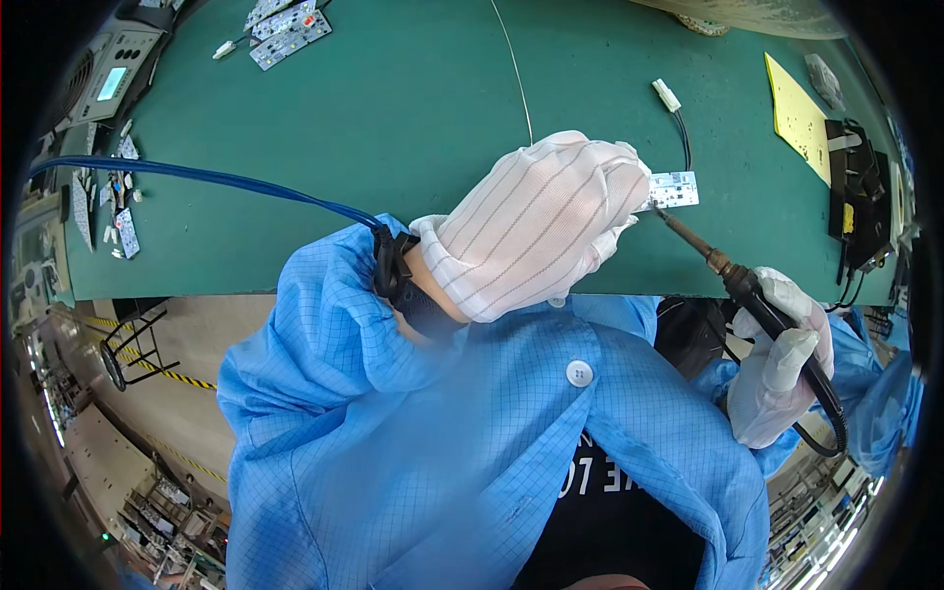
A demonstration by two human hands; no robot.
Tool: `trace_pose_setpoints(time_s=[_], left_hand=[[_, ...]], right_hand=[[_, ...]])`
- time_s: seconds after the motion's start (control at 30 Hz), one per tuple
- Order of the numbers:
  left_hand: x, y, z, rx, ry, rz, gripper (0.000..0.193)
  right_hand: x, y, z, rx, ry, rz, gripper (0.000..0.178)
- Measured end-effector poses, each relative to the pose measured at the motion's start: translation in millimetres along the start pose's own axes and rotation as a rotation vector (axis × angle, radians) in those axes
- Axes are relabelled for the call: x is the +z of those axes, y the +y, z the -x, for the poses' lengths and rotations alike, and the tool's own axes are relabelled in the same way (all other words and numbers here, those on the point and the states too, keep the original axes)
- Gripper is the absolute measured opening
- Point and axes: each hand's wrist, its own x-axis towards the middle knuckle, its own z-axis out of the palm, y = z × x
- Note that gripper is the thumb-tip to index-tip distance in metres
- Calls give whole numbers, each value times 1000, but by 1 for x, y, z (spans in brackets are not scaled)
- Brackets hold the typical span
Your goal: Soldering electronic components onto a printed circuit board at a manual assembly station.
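The gloves (546,226) are matt cloth, the iron's shaft (691,236) dull metal.

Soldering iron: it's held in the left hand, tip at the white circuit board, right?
No: the head view shows the soldering iron in the right hand, not the left hand; its tip is at the white circuit board.

Two gloved hands (551,221) (782,364); one soldering iron (744,285); one circuit board (677,188) at its tip; one yellow sheet (798,120).
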Motion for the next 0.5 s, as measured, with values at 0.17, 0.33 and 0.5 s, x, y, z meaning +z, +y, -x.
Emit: trace_pose_setpoints(time_s=[0.17,0.33,0.5], left_hand=[[1,0,0,-51,3,41,20],[-1,2,0,-59,-2,17,21],[-1,1,0,-37,6,6,21]], right_hand=[[-5,5,6,-1,23,-31,58],[-7,11,4,15,17,-144,57],[1,5,2,30,30,-109,60]])
